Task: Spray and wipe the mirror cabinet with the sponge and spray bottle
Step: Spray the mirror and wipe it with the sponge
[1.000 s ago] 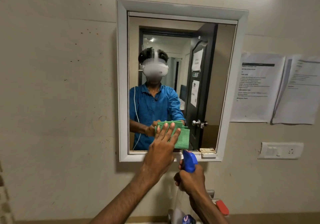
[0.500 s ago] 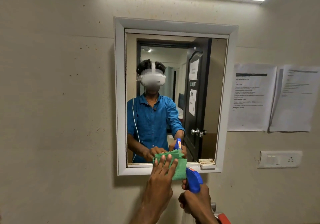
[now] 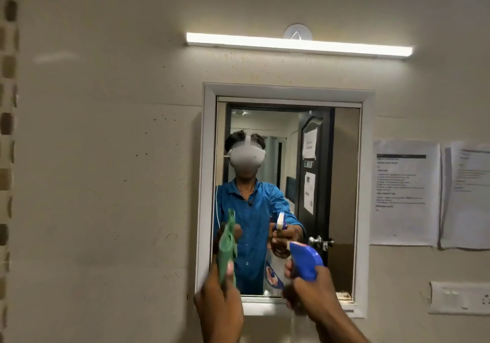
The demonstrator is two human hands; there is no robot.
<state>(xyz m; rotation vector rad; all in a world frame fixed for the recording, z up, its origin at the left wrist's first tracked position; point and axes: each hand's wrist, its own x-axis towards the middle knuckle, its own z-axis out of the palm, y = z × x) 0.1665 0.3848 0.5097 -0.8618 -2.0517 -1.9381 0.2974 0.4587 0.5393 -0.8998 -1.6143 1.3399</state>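
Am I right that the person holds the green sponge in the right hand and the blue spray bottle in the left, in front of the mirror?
Not quite: the hands are swapped. In the head view, the left hand grips the green sponge and the right hand holds the blue spray bottle, both in front of the mirror.

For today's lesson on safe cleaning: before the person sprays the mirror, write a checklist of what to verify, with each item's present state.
1. Bottle gripped by right hand: ok.
2. Nozzle pointed at the mirror: ok, blue head faces the glass.
3. Sponge in left hand, ready to wipe: ok.
4. Sponge clear of the spray path: ok, held to the left of the bottle.
5. Finger on the trigger: cannot tell, the fingers there are blurred.
6. Liquid left in the bottle: cannot tell.
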